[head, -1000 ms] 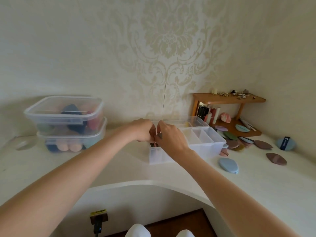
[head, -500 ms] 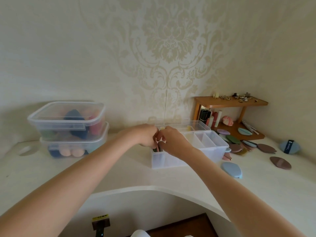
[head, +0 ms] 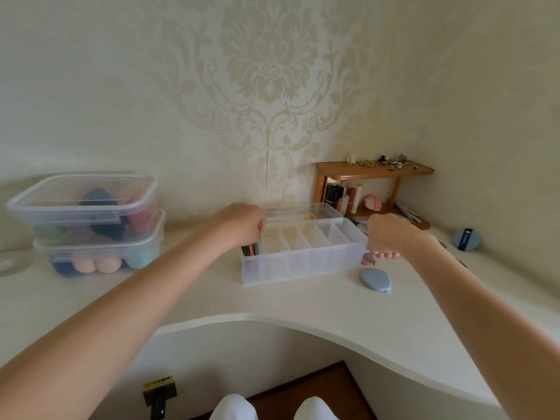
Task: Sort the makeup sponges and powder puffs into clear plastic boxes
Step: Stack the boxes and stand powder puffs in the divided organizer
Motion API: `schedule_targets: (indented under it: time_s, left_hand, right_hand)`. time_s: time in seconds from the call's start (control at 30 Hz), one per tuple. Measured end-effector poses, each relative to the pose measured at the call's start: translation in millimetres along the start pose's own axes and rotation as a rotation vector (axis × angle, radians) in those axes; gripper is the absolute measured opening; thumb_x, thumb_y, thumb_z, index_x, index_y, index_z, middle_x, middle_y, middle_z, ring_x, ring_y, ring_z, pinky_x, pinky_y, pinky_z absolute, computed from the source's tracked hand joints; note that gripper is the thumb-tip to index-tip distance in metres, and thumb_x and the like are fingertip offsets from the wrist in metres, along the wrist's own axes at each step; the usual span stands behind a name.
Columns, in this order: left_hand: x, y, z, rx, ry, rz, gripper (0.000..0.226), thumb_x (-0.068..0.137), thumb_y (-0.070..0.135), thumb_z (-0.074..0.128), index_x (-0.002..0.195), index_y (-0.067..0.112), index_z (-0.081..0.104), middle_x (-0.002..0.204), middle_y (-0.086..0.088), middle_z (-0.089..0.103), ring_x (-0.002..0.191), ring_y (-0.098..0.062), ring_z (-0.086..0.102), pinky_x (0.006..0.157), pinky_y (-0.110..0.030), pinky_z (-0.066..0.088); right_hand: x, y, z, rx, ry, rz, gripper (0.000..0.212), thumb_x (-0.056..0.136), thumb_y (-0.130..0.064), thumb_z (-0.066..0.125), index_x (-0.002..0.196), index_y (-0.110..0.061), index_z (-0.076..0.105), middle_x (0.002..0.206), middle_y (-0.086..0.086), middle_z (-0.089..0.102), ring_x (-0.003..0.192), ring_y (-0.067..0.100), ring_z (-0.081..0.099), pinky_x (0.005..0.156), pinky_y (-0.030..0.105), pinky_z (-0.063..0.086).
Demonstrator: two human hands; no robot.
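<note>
A clear divided box [head: 303,265] stands mid-counter, its lid [head: 306,211] lying behind it. Dark green and pink powder puffs [head: 250,250] stand upright in its leftmost compartment; the other compartments look bare. My left hand [head: 242,225] rests on the box's left end, fingers pinched on the tops of those puffs. Past the box's right end, my right hand [head: 391,234] hangs with its fingers pointing down over loose puffs [head: 368,261], nothing visible in it. A light blue puff [head: 375,279] lies in front of that hand.
Two stacked lidded boxes [head: 81,204] at the left hold makeup sponges. A small wooden shelf [head: 375,171] with cosmetics fills the right corner. A round blue puff with a dark strap [head: 466,239] lies by the right wall. The counter's front edge curves inward.
Both hands were together at the leftmost compartment. My right hand has since swung right, past the box's end, over the loose puffs. My left hand stayed at the compartment.
</note>
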State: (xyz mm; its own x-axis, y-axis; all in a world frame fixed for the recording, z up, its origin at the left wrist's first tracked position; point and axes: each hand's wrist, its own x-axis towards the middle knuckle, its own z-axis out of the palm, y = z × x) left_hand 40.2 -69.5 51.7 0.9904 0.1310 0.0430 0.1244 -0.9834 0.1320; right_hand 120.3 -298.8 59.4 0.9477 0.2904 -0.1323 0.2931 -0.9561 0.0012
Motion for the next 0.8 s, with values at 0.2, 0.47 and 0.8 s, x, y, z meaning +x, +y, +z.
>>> schedule_targets:
  time_s: [0.2,0.47,0.8]
  left_hand:
    - [-0.5,9.7,-2.8,0.012,-0.084,-0.017,0.032,0.091,0.005,0.041,0.115,0.015,0.06,0.125,-0.004,0.058,0.114,-0.023,0.055,0.088,-0.027,0.042]
    - [-6.8,-0.6,-11.3,-0.079,-0.129,0.023,0.041,0.088,-0.006,0.033,0.113,0.008,0.062,0.123,-0.006,0.062,0.116,-0.022,0.055,0.093,-0.027,0.043]
    - [-19.5,-24.1,-5.7,-0.067,-0.128,0.139,0.041,0.092,0.001,0.036,0.115,0.016,0.065,0.129,0.005,0.059,0.123,-0.014,0.051,0.106,-0.024,0.035]
  right_hand:
    - [-2.5,20.4,36.2,-0.075,-0.122,-0.037,0.03,0.081,-0.011,0.065,0.109,-0.002,0.064,0.098,0.009,0.068,0.073,0.014,0.053,0.061,0.016,0.04]
    - [-17.5,-6.1,-1.4,-0.029,-0.138,-0.176,0.019,0.082,-0.007,0.066,0.099,-0.003,0.061,0.098,0.009,0.067,0.084,0.022,0.062,0.063,0.019,0.046]
    - [-25.4,-111.1,-13.0,0.667,0.253,-0.425,0.023,0.086,-0.002,0.056,0.104,-0.011,0.045,0.073,0.005,0.059,0.06,0.02,0.061,0.054,0.026,0.051]
